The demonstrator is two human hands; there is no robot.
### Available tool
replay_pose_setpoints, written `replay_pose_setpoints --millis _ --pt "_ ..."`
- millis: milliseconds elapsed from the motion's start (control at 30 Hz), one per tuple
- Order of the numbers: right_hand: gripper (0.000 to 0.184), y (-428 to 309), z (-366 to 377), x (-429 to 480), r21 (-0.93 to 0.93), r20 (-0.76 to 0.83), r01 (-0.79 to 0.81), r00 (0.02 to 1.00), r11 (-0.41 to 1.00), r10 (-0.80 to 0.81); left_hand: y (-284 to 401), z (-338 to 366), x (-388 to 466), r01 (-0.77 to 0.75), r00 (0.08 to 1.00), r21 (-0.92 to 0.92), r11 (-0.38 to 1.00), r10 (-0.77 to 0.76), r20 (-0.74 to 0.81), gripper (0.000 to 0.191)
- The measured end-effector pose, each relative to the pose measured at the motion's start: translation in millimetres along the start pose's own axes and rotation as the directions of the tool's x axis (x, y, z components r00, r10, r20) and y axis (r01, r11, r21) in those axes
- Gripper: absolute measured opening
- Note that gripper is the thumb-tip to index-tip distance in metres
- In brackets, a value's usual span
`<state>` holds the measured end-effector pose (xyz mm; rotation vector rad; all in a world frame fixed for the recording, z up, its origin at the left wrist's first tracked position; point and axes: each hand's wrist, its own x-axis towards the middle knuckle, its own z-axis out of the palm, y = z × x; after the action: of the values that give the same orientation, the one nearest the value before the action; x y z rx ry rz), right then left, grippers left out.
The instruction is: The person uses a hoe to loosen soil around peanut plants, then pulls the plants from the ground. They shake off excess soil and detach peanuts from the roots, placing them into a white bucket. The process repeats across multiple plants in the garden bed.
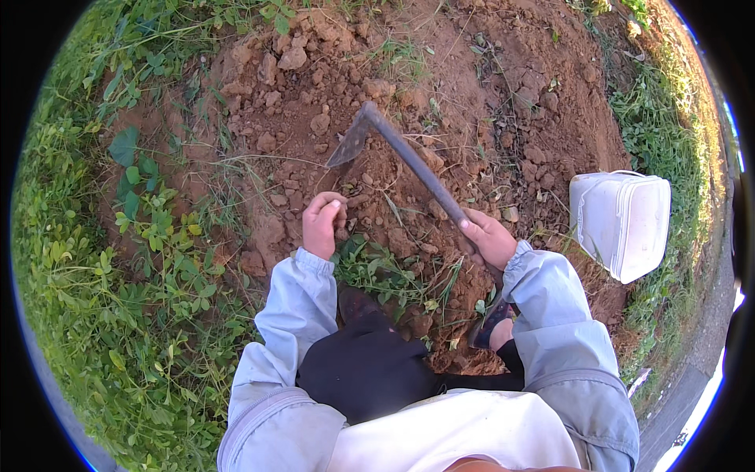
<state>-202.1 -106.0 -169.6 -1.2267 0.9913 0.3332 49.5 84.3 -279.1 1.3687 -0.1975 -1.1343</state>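
My right hand (pixel 491 237) is closed around the handle of a short-handled hoe (pixel 416 162). The hoe's metal blade (pixel 352 141) points down and left, just above the loose reddish soil (pixel 307 88) or touching it; I cannot tell which. Below and left of the blade is my left hand (pixel 323 223), its fingers curled with the thumb on top. Whether something small sits between those fingers cannot be made out. Green leafy cuttings or weeds (pixel 383 271) lie on the ground between my two hands, close to my shoe (pixel 357 304).
A white plastic bucket (pixel 646 230) lies on its side at the right, by a strip of grass (pixel 655 124). Dense leafy plants (pixel 153 330) cover the left side. Clods (pixel 292 58) are scattered over the soil. A paved edge (pixel 678 401) runs along the lower right.
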Motion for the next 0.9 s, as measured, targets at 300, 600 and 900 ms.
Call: replay_pose_setpoints --millis 300,600,900 --pt "0.032 -28.4 -7.6 -14.7 0.195 -0.142 0.179 0.978 0.964 -0.152 -39.0 70.8 67.3 -0.308 0.948 0.944 -0.119 0.048 0.315 0.013" --pt "0.036 -10.2 6.8 -16.8 0.244 -0.072 0.075 0.996 0.967 -0.059 -47.3 86.3 75.3 -0.278 0.959 0.954 -0.117 0.021 0.282 0.013" --pt "0.032 -1.5 10.5 -23.3 0.548 -0.021 -0.093 0.992 0.831 0.125 -50.6 67.0 39.8 -0.098 0.933 0.773 0.626 -0.213 0.291 0.015"
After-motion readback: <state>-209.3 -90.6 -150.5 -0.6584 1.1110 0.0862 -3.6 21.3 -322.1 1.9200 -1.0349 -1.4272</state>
